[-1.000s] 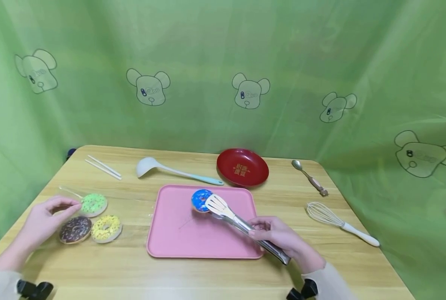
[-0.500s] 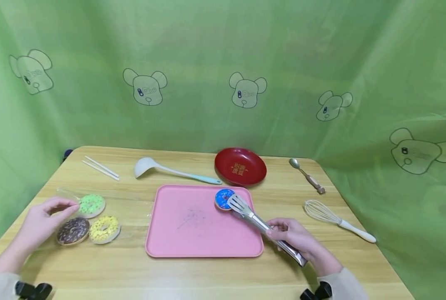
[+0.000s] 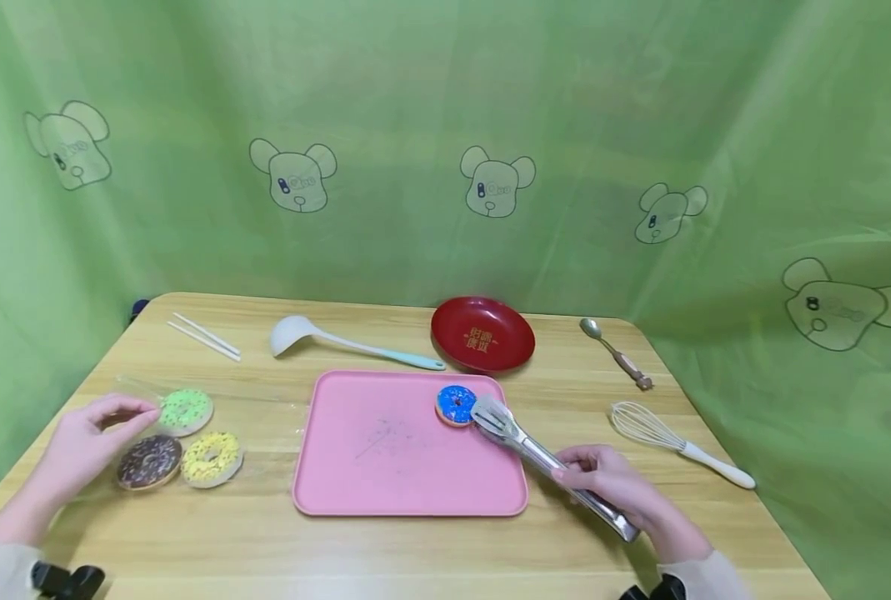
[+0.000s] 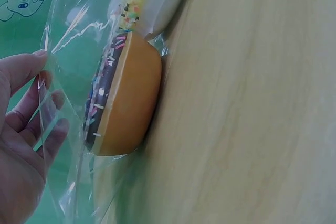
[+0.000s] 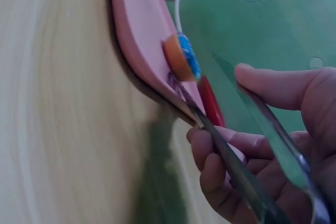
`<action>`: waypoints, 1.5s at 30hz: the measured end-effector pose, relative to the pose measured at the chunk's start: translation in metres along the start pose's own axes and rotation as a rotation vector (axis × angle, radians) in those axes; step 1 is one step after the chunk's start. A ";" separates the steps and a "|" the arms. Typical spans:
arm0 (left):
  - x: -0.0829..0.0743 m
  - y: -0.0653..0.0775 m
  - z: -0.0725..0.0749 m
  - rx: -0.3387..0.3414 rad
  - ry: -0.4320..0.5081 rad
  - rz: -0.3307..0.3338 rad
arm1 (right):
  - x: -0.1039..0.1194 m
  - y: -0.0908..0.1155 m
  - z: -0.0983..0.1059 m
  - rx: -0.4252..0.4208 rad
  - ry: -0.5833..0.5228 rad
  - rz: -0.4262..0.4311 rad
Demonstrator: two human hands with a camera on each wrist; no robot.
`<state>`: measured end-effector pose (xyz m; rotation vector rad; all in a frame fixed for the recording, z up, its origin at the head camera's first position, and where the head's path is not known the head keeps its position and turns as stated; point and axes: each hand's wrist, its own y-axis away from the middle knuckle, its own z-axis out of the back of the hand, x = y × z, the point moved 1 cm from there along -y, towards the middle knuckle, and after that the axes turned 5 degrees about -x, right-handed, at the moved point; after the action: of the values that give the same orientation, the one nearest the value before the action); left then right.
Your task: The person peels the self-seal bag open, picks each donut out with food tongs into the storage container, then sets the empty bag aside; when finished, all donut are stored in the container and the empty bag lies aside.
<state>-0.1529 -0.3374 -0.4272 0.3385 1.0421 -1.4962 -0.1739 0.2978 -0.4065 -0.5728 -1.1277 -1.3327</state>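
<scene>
Left hand [image 3: 91,436], thumb to forefinger, pinches a clear plastic bag [image 4: 68,190] left of the pink tray [image 3: 407,483]; right hand [image 3: 618,479], half curled, grips parted metal tongs [image 3: 538,455] beside the tray's right edge; a blue doughnut [image 3: 448,408] lies on the tray, near the tongs' tips.

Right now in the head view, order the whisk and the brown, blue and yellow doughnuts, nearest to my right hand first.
1. Wire whisk, to the right
2. Blue doughnut, on pink tray
3. Yellow doughnut, left of tray
4. Brown doughnut, farther left
</scene>
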 end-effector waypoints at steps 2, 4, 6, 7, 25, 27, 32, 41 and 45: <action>0.000 -0.001 0.000 0.003 -0.001 -0.001 | 0.001 0.005 0.005 -0.037 0.029 0.004; 0.000 -0.001 0.001 0.004 0.001 -0.001 | 0.002 0.008 0.008 -0.071 0.052 0.017; 0.000 -0.001 0.002 0.004 -0.005 0.005 | 0.006 0.009 0.009 -0.107 0.056 0.035; 0.000 -0.001 0.002 0.003 -0.008 0.009 | 0.008 0.009 0.008 -0.124 0.055 0.045; 0.003 -0.001 0.001 -0.015 -0.005 0.011 | 0.071 -0.040 -0.096 0.013 0.166 0.241; 0.003 -0.002 0.001 -0.014 0.003 0.012 | 0.075 -0.046 -0.107 0.036 0.174 0.234; 0.002 0.000 0.002 -0.018 0.012 -0.001 | 0.082 -0.056 -0.133 0.125 0.174 0.246; 0.003 0.001 0.003 -0.030 -0.011 0.001 | 0.101 -0.069 -0.179 0.199 0.239 0.293; 0.001 -0.001 0.001 -0.030 -0.009 -0.005 | 0.110 -0.077 -0.193 0.191 0.269 0.293</action>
<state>-0.1542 -0.3387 -0.4267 0.3079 1.0583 -1.4842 -0.2029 0.0646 -0.4078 -0.3868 -0.8990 -1.0026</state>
